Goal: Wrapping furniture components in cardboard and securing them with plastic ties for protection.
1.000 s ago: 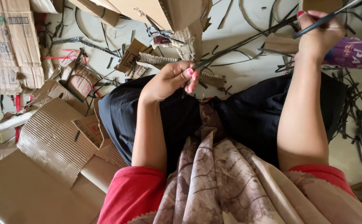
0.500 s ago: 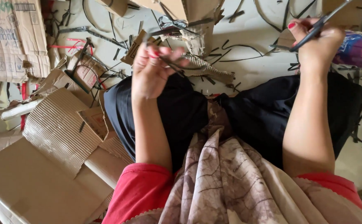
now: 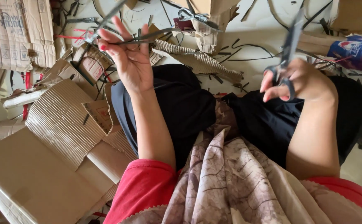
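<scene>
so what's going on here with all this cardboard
A person sits on the floor amid torn cardboard and dark strip offcuts. The left hand pinches thin dark strips, raised off to the left. The right hand holds scissors, blades pointing up and blurred. The two hands are apart.

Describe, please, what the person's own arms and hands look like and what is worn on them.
Both forearms are bare from wrist to above the elbow. Short red sleeves cover the upper arms, the left one edged with a pale scalloped trim. The left hand and the right hand wear no gloves, rings or bracelets that show, and the fingernails are painted red to pink.
</scene>
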